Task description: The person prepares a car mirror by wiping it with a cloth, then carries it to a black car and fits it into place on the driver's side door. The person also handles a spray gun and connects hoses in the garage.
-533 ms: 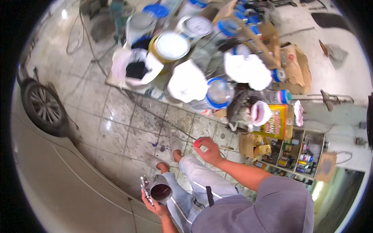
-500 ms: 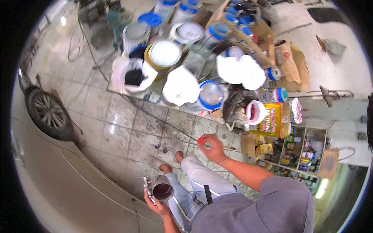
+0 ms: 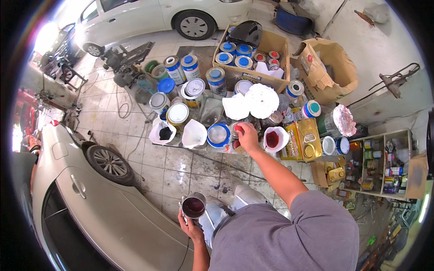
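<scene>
Pinching a red cap (image 3: 238, 128) between thumb and fingers of the right grip (image 3: 248, 137), just right of the blue tub (image 3: 219, 135). Cannot make out much of the cap, being largely covered by fingertips, nor tell whether resting on something below or held clear. Holding a dark cup (image 3: 195, 196) in the left grip (image 3: 192, 230), nearer the body than the tub and a little to its left, with mouth upward and dark red liquid inside. Cannot see all of the left fingers, partly hidden behind the cup, nor more than a sliver of metal beside it. Right of the tub, past the right grip, can see a white cup (image 3: 282, 135) with red inside, then a yellow tin (image 3: 300, 140). Just left of the tub, can see a white funnel (image 3: 195, 134); behind the tub and to its right, a box (image 3: 271, 83) of cans, some partly covered by a black shell (image 3: 245, 34). Left of the tub and nearer, can see a beige car (image 3: 113, 207), cut off by the dark rim of the view.
</scene>
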`<action>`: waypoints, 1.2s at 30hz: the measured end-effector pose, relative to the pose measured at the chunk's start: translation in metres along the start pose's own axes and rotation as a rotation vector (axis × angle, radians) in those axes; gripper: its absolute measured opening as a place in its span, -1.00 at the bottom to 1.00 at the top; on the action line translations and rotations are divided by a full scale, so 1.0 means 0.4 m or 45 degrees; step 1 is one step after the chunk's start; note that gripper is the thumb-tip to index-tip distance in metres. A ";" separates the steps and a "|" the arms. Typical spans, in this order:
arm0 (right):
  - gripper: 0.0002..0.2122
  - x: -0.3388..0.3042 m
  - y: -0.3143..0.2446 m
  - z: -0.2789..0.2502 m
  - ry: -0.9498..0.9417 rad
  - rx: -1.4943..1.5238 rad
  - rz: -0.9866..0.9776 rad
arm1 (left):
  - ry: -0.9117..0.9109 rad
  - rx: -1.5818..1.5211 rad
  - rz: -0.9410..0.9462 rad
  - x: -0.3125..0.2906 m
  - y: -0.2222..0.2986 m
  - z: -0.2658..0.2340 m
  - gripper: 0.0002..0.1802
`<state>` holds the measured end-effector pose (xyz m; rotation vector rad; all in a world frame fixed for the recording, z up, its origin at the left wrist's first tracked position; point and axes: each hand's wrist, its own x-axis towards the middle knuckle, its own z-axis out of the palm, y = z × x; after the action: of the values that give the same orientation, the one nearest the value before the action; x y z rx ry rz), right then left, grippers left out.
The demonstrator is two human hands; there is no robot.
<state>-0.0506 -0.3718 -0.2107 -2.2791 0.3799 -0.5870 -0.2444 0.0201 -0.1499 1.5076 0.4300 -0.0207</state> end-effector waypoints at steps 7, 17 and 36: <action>-0.91 0.051 0.026 0.013 -0.422 -0.293 -0.174 | 0.035 0.013 0.051 0.039 0.049 0.054 -0.56; -0.77 0.067 0.006 0.039 -0.556 -0.589 0.053 | -0.133 0.018 -0.034 0.188 0.129 0.074 -0.54; -0.82 -0.006 -0.236 -0.054 -0.374 -0.479 -0.420 | -0.485 0.259 0.080 0.513 0.236 0.090 -0.51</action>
<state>-0.0550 -0.3191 -0.1295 -2.7697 -0.0394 -0.3495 -0.0190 0.0441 -0.1181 1.6710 0.0755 -0.3050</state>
